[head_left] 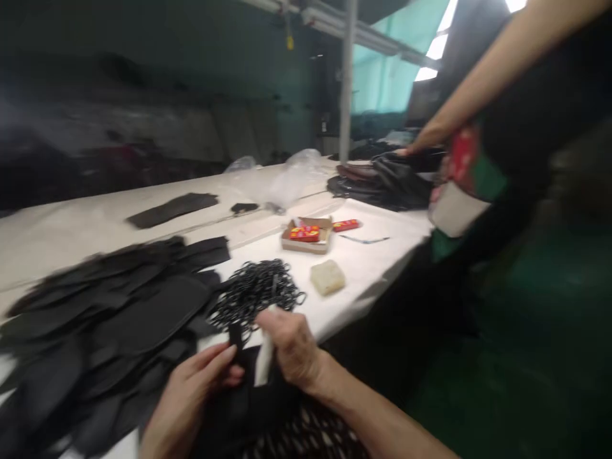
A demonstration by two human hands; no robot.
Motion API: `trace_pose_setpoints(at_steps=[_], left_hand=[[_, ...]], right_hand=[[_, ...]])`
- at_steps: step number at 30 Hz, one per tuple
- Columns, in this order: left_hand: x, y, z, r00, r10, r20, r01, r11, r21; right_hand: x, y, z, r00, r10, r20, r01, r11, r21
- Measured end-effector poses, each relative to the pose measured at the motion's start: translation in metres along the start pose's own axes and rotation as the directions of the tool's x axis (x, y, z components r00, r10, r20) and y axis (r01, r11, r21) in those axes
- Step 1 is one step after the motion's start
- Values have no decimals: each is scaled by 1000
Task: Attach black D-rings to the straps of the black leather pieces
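Note:
My left hand (201, 382) is closed on a narrow black strip (236, 336), pinched between thumb and fingers. The strip joins a larger black piece of material (243, 395) over my lap. My right hand (291, 347) is closed around a white-handled tool (264, 364); a thin shaft seems to rise above the fist, blurred against the rings. Just beyond both hands lies a heap of black rings (258, 287) on the white table (351, 255). To the left, flat black cut pieces (153, 312) are spread in an overlapping pile.
A yellowish block (327, 277) sits right of the rings. Behind it are a cardboard box (306, 245) holding a red packet, another red packet (346, 225) and a thin pen-like item (364, 240). Another person's arm (497, 70) reaches over black material (382, 185) at right.

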State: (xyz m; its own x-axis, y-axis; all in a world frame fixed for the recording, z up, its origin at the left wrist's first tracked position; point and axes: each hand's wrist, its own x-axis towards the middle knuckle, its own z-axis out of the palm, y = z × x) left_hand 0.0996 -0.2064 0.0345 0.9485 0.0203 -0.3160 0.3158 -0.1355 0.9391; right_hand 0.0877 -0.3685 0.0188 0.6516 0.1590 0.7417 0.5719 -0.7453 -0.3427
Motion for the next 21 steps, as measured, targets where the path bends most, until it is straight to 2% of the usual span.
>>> trace_pose_setpoints(at_steps=[2,7,13,21], left_hand=[[-2,-8,-9,984,8,176,7,996,-85],[3,-16,-9,989,9,150,20,982,-188],[0,-21,-5,984,15,177,26,974,-224],[3,-19,-4,978,10,209,36,975,-218]], right_hand=[[-4,1,10,1000,23,-15,-21,993,115],[-13,7,32,999,15,-34,-6,968,250],[-9,10,33,995,-41,-95,57,983,172],[-8,21,34,971,-224,-83,235,961,145]])
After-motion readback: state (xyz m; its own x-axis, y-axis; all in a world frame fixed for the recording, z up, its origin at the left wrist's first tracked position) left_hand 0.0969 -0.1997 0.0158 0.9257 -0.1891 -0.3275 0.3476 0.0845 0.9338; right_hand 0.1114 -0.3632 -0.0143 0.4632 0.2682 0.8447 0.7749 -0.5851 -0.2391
